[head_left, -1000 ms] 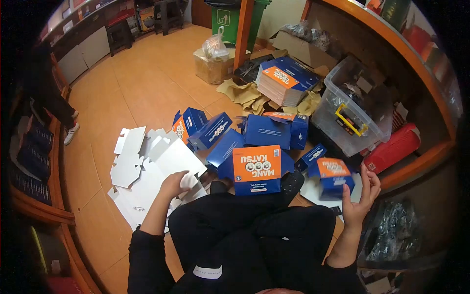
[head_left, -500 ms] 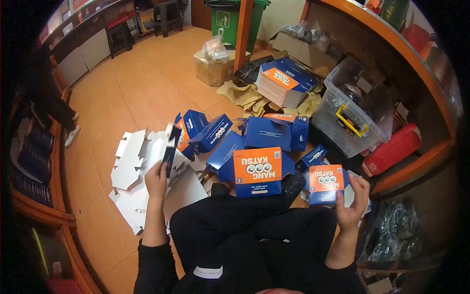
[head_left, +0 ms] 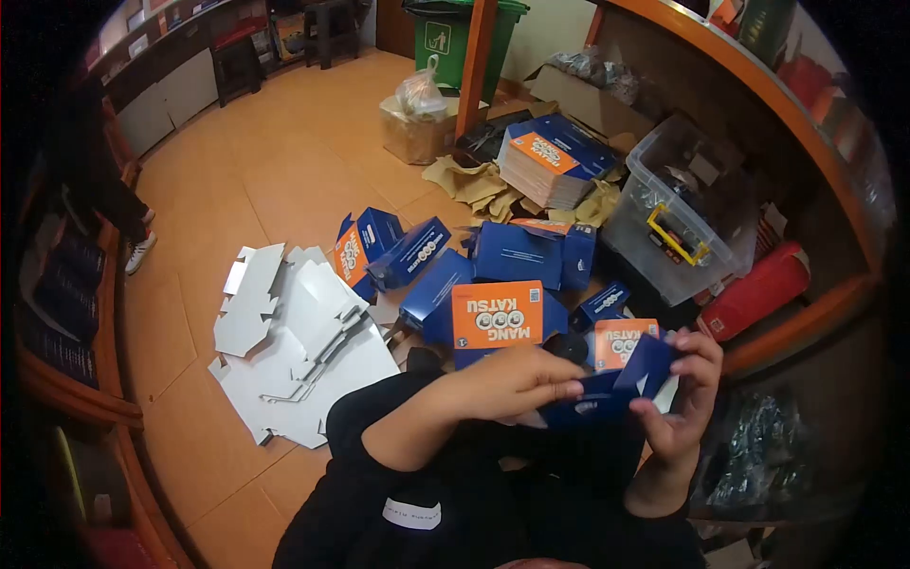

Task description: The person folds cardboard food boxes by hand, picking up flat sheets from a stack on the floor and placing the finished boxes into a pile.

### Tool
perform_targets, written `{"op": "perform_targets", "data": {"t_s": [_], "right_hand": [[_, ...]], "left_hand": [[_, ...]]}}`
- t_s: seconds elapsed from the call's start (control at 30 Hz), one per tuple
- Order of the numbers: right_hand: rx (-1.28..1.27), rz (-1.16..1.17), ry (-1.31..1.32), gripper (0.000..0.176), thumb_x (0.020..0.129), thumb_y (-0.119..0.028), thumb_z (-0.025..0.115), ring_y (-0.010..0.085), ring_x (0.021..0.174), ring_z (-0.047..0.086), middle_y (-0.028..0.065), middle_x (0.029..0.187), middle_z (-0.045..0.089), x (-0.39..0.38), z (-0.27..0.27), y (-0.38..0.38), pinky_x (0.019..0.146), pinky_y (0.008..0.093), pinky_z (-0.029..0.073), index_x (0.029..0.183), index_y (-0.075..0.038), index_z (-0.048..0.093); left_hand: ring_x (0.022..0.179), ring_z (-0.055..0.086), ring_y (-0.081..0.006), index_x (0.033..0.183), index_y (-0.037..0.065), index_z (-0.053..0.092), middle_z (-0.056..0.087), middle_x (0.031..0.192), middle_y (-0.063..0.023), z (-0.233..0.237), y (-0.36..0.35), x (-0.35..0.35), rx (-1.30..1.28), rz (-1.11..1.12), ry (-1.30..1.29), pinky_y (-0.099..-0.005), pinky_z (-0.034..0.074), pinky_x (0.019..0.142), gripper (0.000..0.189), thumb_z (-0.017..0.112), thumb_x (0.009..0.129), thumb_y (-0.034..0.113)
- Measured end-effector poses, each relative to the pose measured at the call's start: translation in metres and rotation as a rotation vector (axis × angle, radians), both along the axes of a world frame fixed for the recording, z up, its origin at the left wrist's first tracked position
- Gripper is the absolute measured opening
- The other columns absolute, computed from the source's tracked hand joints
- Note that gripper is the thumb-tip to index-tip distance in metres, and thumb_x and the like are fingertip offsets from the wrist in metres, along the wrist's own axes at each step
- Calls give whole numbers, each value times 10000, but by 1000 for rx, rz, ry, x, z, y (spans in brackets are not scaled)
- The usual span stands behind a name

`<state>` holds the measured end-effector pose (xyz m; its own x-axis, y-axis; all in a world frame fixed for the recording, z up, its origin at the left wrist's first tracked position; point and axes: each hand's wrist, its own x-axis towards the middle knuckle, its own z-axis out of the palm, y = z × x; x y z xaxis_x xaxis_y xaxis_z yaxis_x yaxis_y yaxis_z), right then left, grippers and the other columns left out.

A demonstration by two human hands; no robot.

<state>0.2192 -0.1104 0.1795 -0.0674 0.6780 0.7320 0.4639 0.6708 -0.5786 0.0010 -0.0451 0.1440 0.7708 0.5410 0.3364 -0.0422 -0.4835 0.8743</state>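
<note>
A small dark-blue cardboard box, partly folded with a raised flap, is held between my two hands above my lap. My left hand pinches its left end, thumb and fingers pressed together. At the right end, my right hand has its fingers curled round the flap. Just behind it, partly covered, stands a small orange-and-blue Mang Katsu box. A larger Mang Katsu box lies beyond my left hand. To the left, a stack of flat white box blanks rests on the floor.
Several blue boxes sit in front of me. Behind them are a bundle of flat printed boxes and brown paper. At right are a clear plastic bin and wooden shelf edge. A person's shoe shows far left.
My left hand has moved right from the white stack to the box in front of me. My right hand has shifted from beside the small Mang Katsu box onto the blue box.
</note>
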Motion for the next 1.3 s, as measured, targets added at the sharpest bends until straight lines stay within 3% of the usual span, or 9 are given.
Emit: {"op": "perform_targets", "data": {"t_s": [0.03,0.17,0.27,0.43,0.57,0.77,1.0,1.13,1.3], "right_hand": [[-107,-15,117,429,624,-141,794,216,985,487,100,1025,460,-4,3,-1,876,298,387,976,-6,588],[-306,-98,-106,701,625,-9,758,164,995,479,89,1035,490,21,-5,5,872,255,377,1261,22,465],[-265,-206,73,681,640,7,749,149,1007,481,88,1072,495,14,-10,12,856,242,389,1258,27,464],[-261,81,298,462,652,16,747,150,804,601,51,850,628,1,-13,3,751,255,463,1076,21,566],[-306,201,-457,256,610,8,740,212,709,598,79,770,648,-17,14,14,683,305,424,846,-39,652],[-53,-148,-380,222,627,23,700,220,690,589,64,755,648,-16,13,15,683,299,422,827,-62,652],[-596,509,-582,283,638,13,691,185,737,556,31,777,646,-15,22,26,688,275,419,907,-70,663],[-642,405,-603,309,644,-98,733,181,839,534,27,852,641,-13,23,21,765,336,398,945,-81,662],[-63,55,-492,398,617,-308,758,262,941,508,59,1055,592,-15,16,18,821,380,375,955,-118,665]], "left_hand": [[609,591,-190,970,18,612,582,672,-120,-12,0,8,3,-42,-22,-297,437,560,256,474,928,230],[579,549,-118,968,7,601,557,647,-47,-48,2,26,-109,-19,-100,-269,416,524,296,485,926,276],[495,488,-63,971,27,613,527,629,15,-51,2,24,-380,3,-63,-224,377,448,306,492,925,303],[462,451,-37,989,48,620,535,639,37,-71,9,28,-589,-84,-28,-188,353,411,293,505,921,309],[436,467,-51,1024,39,621,555,644,13,-69,-6,32,-573,-80,-126,-191,371,384,276,523,912,272],[490,522,-57,1085,42,591,584,714,-9,-68,-12,35,-790,-149,-169,-194,423,378,305,470,936,280],[483,514,-47,1075,49,562,549,679,16,-63,-16,30,-668,-270,-71,-199,435,396,318,430,951,310],[498,525,-48,1096,54,560,563,705,6,-64,-16,30,-652,-254,-103,-200,445,412,331,446,943,325],[512,560,-72,1149,71,507,603,800,-34,-66,-10,27,-754,-36,-340,-205,458,398,260,426,947,213]]}}
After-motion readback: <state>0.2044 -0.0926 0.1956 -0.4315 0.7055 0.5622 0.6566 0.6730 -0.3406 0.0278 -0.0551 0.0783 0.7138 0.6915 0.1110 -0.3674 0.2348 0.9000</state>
